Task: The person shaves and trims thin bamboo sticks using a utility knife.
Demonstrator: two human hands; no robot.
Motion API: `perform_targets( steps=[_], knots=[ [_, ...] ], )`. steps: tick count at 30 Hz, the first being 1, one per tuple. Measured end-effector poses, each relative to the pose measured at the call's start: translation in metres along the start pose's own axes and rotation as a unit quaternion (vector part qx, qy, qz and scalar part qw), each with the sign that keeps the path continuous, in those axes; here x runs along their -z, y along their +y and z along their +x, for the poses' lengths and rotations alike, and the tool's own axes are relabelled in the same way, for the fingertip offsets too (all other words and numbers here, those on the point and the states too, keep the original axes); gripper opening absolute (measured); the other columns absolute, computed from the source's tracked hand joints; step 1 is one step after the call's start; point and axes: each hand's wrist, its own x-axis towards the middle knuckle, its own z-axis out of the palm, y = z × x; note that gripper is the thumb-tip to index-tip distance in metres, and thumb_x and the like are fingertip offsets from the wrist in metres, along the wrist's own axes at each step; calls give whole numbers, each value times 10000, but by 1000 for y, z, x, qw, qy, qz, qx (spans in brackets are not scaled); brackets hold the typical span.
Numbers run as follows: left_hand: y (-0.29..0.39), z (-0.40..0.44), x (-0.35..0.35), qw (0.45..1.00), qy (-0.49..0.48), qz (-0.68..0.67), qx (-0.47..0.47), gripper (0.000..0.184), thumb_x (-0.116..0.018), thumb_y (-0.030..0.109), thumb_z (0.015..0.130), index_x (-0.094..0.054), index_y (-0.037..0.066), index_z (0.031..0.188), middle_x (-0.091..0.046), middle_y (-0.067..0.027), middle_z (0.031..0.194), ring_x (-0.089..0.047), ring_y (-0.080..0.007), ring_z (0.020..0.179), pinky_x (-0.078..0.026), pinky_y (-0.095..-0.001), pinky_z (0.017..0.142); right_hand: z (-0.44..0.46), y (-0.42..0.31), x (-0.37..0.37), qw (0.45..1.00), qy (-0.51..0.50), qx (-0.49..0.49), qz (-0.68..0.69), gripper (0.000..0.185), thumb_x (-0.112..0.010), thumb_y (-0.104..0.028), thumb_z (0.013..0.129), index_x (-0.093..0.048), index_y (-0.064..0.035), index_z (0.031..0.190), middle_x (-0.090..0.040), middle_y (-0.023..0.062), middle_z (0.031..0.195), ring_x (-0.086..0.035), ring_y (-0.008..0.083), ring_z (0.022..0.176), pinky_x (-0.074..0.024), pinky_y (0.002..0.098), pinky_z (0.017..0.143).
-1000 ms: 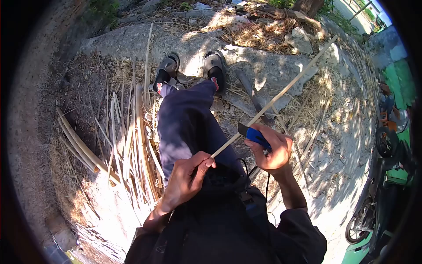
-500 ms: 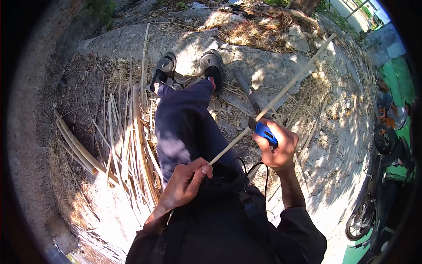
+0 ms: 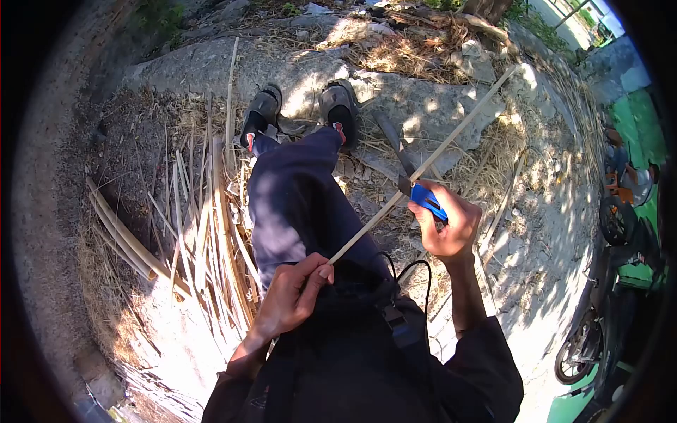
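My left hand (image 3: 296, 292) is closed, pinching the lower end of a long, thin bamboo strip (image 3: 462, 127) between thumb and fingers. The strip slants up to the right across my lap, its far end over the rocky ground. My right hand (image 3: 451, 218) grips a blue utility knife (image 3: 429, 202). Its dark blade lies against the strip around the middle; the exact contact at the edge is too small to make out. Beyond the knife, a dark, flat, long-bladed tool (image 3: 393, 141) rests on the ground, partly behind the strip.
Many split bamboo strips (image 3: 222, 233) lie in a pile left of my legs, beside thicker bamboo pieces (image 3: 123, 229). My shoes (image 3: 338, 106) rest against a stone ledge (image 3: 190, 67). Dry grass and shavings cover the ground at right. A motorcycle (image 3: 585, 345) stands at the far right.
The bamboo strip has slid down and left with my left hand, so its far end sits lower. My right hand with the knife has shifted slightly.
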Motion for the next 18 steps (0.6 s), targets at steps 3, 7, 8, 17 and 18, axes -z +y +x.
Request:
perform_targets(
  steps=[3, 7, 8, 17, 18],
  knots=[
    [-3, 3, -5, 999, 36, -7, -29, 201, -551, 113, 1111, -639, 7, 965, -566, -88, 665, -530, -161, 573, -406, -330, 583, -3, 10, -7, 1000, 5, -1, 10, 240, -792, -98, 894, -730, 34, 1085, -780, 145, 879, -748, 207, 711, -571, 307, 665],
    [-5, 11, -5, 994, 75, 69, -28, 164, -565, 107, 1101, -640, 13, 989, -583, -120, 650, -581, -217, 549, -427, -356, 566, -18, 33, -16, 974, -84, -94, 187, 196, -796, -130, 911, -718, 24, 1004, -730, 69, 800, -676, 111, 678, -494, 269, 607],
    [-4, 12, -5, 993, 78, 92, -13, 155, -569, 107, 1098, -637, 15, 992, -580, -129, 643, -594, -241, 542, -429, -361, 558, -27, 45, -15, 949, -85, -109, 282, 187, -778, -136, 919, -707, 22, 989, -676, 42, 750, -608, 97, 626, -449, 254, 574],
    [0, 18, -13, 983, 99, 141, -65, 87, -615, 119, 1070, -624, 43, 1028, -636, -176, 702, -680, -396, 659, -479, -455, 576, -9, 26, -29, 894, 81, -230, 376, 306, -723, -38, 936, -642, 53, 1217, -732, 78, 902, -715, 160, 865, -540, 294, 823],
    [-3, 19, -15, 982, 101, 142, -66, 87, -615, 119, 1070, -624, 43, 1028, -636, -176, 702, -680, -396, 659, -479, -455, 576, -9, 28, -31, 892, 76, -213, 390, 286, -746, -43, 945, -652, 56, 1196, -772, 134, 998, -754, 215, 969, -564, 320, 893]
  ],
)
